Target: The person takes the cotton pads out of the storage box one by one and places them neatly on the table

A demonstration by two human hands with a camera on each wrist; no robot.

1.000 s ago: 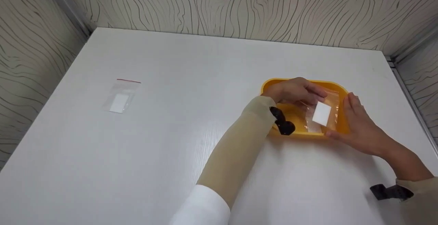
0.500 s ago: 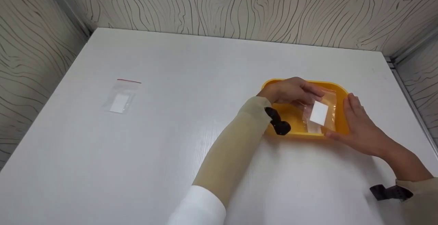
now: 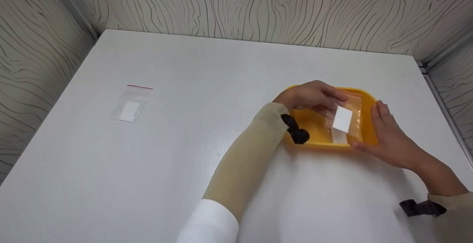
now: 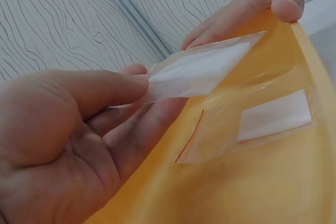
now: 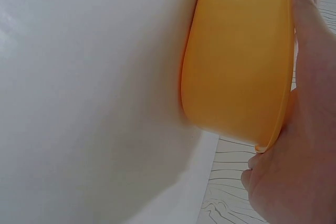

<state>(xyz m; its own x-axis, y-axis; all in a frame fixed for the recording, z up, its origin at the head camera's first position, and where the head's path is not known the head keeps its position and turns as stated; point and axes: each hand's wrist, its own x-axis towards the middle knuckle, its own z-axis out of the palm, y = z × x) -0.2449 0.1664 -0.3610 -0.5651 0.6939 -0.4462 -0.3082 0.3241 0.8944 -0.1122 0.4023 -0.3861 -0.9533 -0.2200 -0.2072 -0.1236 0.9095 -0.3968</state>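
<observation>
My left hand (image 3: 308,94) pinches a small clear zip bag (image 3: 342,119) between thumb and fingers, over the yellow plastic bin (image 3: 314,126). A white rectangle shows through that bag. In the left wrist view, another zip bag (image 4: 275,116) with a red seal line and a white rectangle lies inside the bin, below the held one. My right hand (image 3: 393,141) is spread at the bin's right end, its thumb on the near rim and its straight fingers along the right side. The right wrist view shows the bin's outer wall (image 5: 236,61) beside this hand.
A third zip bag (image 3: 129,110) with a red seal strip lies flat on the left of the white table (image 3: 177,154). Wood-grain patterned panels (image 3: 236,6) stand behind the table and at both sides.
My left hand has shifted slightly left, and the pinched bag has moved left and slightly toward the far side with it. My right hand and the bin have stayed put.
</observation>
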